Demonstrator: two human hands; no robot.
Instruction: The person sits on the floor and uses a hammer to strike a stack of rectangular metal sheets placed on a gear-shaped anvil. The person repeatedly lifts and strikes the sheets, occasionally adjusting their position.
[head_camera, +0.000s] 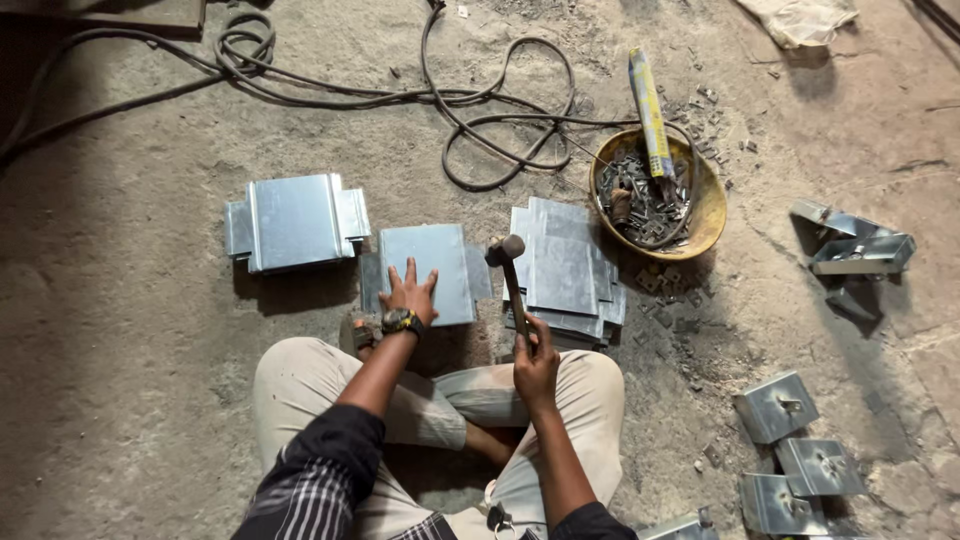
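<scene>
The sheet-metal piece was pinned under the flat, open left hand. At three o'clock, the hammer was gripped by the right hand; the spread fingers could have been struck by a slightly misjudged blow.

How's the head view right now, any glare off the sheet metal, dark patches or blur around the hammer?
Head view: the metal sheet under the left hand shows even grey, no harsh glare; the hammer in the right hand looks sharp, barely blurred; the upper left corner of the floor falls into deep shadow; the folded brackets cast dark shadows.
</scene>
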